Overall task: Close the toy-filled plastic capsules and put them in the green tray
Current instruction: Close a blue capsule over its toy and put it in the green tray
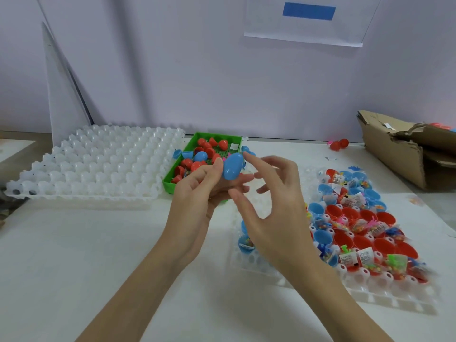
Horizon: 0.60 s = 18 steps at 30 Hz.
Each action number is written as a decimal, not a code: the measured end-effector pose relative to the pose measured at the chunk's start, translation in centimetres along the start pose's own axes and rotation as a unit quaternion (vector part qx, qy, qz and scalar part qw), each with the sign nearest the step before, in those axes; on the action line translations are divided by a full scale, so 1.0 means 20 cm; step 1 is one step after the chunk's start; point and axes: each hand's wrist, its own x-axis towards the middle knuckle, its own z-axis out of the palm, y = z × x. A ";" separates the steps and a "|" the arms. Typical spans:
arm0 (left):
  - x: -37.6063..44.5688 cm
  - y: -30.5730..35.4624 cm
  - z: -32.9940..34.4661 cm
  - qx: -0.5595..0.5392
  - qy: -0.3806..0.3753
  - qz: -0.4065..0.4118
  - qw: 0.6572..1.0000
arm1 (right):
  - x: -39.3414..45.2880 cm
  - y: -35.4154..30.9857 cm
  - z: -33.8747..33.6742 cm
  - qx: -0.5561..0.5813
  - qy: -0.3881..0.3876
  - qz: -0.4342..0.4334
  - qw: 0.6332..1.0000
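Observation:
My left hand (pixel 197 191) holds a closed blue egg-shaped capsule (pixel 232 167) between thumb and fingers, raised just in front of the green tray (pixel 170 177). My right hand (pixel 274 206) hovers beside the capsule with fingers spread and holds nothing; its index fingertip is close to the capsule's top. The green tray holds several closed red capsules (pixel 209 146) and a blue one (pixel 200 156). To the right, a clear holder tray (pixel 385 294) carries several open red and blue capsule halves (pixel 350 213) filled with small packed toys.
A white moulded holder tray (pixel 98 164) lies to the left of the green tray. A torn cardboard box (pixel 404 154) sits at the far right, with two red capsules (pixel 339 144) beside it. Loose blue capsule halves (pixel 181 153) lie at the green tray's edges. A wall stands behind.

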 end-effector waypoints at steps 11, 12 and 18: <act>-0.01 -0.01 0.02 0.034 -0.037 -0.038 0.998 | 0.00 0.04 0.02 -0.054 0.044 -0.051 0.996; -0.01 -0.02 0.02 0.036 -0.036 -0.041 0.998 | 0.01 0.05 0.01 -0.064 0.033 -0.049 0.996; 0.02 -0.05 0.01 0.069 -0.033 -0.062 0.995 | 0.00 0.05 0.00 -0.063 -0.042 0.028 0.997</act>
